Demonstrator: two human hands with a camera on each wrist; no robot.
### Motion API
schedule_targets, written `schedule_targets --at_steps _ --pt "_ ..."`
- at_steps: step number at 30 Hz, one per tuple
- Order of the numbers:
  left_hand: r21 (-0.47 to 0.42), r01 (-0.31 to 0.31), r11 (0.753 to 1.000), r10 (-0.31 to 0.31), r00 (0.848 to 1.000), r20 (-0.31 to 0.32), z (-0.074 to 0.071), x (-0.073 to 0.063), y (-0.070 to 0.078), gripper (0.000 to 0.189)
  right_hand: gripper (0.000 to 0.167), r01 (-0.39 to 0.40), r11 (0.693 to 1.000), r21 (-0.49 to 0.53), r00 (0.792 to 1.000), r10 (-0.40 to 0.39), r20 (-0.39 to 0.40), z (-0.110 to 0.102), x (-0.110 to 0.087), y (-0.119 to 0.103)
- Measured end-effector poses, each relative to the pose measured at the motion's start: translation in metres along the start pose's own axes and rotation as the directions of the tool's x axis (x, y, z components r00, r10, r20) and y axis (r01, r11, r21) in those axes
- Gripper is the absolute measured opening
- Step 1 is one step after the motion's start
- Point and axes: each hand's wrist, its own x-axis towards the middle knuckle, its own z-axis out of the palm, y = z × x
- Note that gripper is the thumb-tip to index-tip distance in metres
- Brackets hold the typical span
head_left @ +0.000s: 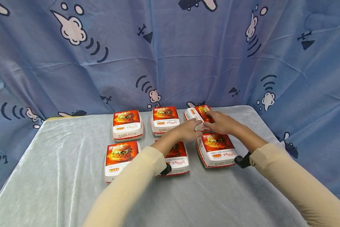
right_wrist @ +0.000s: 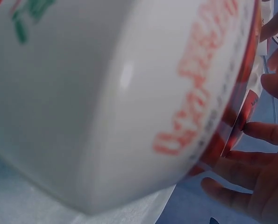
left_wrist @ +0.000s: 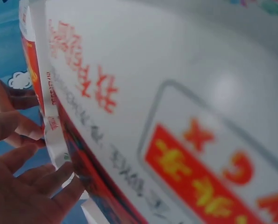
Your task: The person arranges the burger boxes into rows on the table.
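Red-and-white burger boxes stand in two rows on the table. At the back right, one burger box [head_left: 193,114] sits turned at an angle to the others. My right hand [head_left: 222,122] is at its right side, fingers extended over its top. My left hand [head_left: 190,130] reaches to its front left with fingers spread; whether they touch it I cannot tell. Under the right wrist is the front right box [head_left: 217,149]; the left forearm partly hides the front middle box [head_left: 176,162]. In the wrist views, the left fingers [left_wrist: 59,179] and right fingers [right_wrist: 265,133] look fairly straight.
Left of the hands stand the back middle box [head_left: 165,118], the back left box [head_left: 127,124] and the front left box [head_left: 121,156], partly covered by the left sleeve. A grey cloth covers the table [head_left: 59,176]. A blue patterned curtain [head_left: 124,47] hangs behind it.
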Motion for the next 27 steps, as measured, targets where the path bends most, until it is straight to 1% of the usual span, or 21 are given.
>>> schedule_targets --at_steps 5,7,11,14,19,21,23,27 --pt "0.024 0.007 1.000 -0.007 1.000 0.017 0.0008 0.0006 -0.0014 0.057 0.068 0.003 1.000 0.002 1.000 -0.003 0.016 -0.0006 -0.0003 -0.0008" --pt "0.039 0.007 0.999 -0.008 1.000 0.023 0.0014 0.0014 -0.0014 0.057 0.069 -0.009 1.000 0.004 1.000 0.009 0.020 -0.0005 -0.0003 -0.0008" --pt "0.058 0.002 0.998 -0.004 0.999 0.037 0.0028 0.0029 -0.0005 0.057 0.075 -0.067 0.997 0.032 0.998 0.067 0.012 0.0005 0.0001 -0.0013" --pt "0.053 -0.006 0.999 0.003 0.998 0.056 0.0037 0.0033 0.0008 0.057 0.075 -0.101 0.994 0.038 0.995 0.101 0.014 0.0012 0.0011 -0.0012" --pt "0.040 -0.016 0.999 0.013 0.996 0.083 0.0046 0.0025 0.0025 0.057 0.075 -0.088 0.996 0.005 0.995 0.088 0.054 0.0007 0.0020 0.0002" --pt "0.031 -0.016 0.999 0.013 0.997 0.076 0.0047 0.0025 0.0026 0.058 0.077 -0.080 0.997 0.002 0.995 0.080 0.064 -0.0004 0.0018 0.0011" --pt "0.028 -0.009 1.000 0.007 0.999 0.052 0.0046 0.0027 0.0021 0.058 0.077 -0.075 0.997 -0.001 0.995 0.075 0.072 -0.0017 0.0015 0.0020" --pt "0.013 0.024 1.000 -0.024 1.000 -0.021 0.0025 0.0041 -0.0006 0.060 0.076 -0.062 0.998 -0.017 0.995 0.063 0.081 -0.0036 0.0016 0.0039"
